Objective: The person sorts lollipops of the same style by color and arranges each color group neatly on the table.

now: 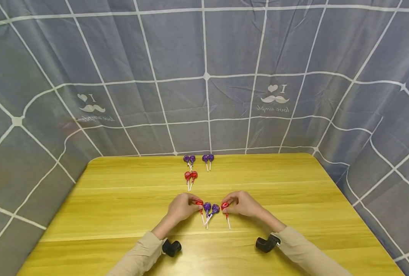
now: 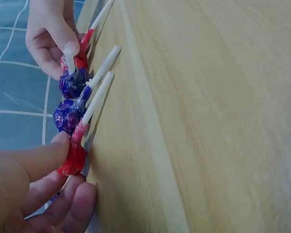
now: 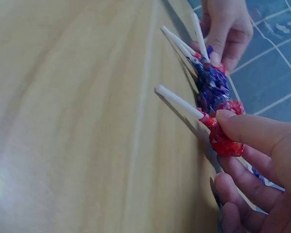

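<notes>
- Left hand (image 1: 183,207): fingers pinch a glossy red-wrapped lollipop (image 1: 199,202) with a white stick.
- Right hand (image 1: 244,204): fingers pinch a matching red lollipop (image 1: 224,205).
- Between them on the counter (image 1: 277,180): two shiny purple lollipops (image 1: 215,209), sticks crossing.
- Red heads point toward the curtain (image 1: 232,96); their sticks slant nearward, slightly right.

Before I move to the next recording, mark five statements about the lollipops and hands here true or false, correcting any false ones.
1. The left hand pinches a red lollipop. True.
2. The right hand holds a purple lollipop. False: it holds another red one.
3. Two purple lollipops are between the hands. True.
4. Every lollipop beyond the hands is purple. False: two purple pairs and a red pair lie there.
5. The table has a wood-grain surface. True.
</notes>
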{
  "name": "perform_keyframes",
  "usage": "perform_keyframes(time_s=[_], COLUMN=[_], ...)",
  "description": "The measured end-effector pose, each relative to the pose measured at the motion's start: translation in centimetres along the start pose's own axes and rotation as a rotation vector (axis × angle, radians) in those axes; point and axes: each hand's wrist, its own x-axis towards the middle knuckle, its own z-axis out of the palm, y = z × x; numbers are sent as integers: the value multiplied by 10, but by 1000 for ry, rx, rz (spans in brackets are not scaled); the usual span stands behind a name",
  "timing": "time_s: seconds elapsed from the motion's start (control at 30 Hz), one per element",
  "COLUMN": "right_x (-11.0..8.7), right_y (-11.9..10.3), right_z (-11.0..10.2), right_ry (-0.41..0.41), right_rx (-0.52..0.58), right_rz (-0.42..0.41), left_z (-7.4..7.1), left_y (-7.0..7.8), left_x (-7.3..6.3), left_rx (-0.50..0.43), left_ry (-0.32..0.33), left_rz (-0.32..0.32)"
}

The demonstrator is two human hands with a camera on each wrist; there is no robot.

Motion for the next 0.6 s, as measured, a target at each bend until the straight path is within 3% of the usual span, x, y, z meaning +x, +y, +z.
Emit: perform_keyframes(time_s=[0.3, 0.6], right_x=[6, 25], right_y=[-7, -6], right_z=[-10, -18], right_ry=[24, 65], right_rx=[68, 94], right_rz=[42, 45], left_z=[-1, -17], left_y=[-7, -3], left_x=[0, 16], left_rx=[-62, -107], left_ry=[77, 179], left_rz=[-8, -27])
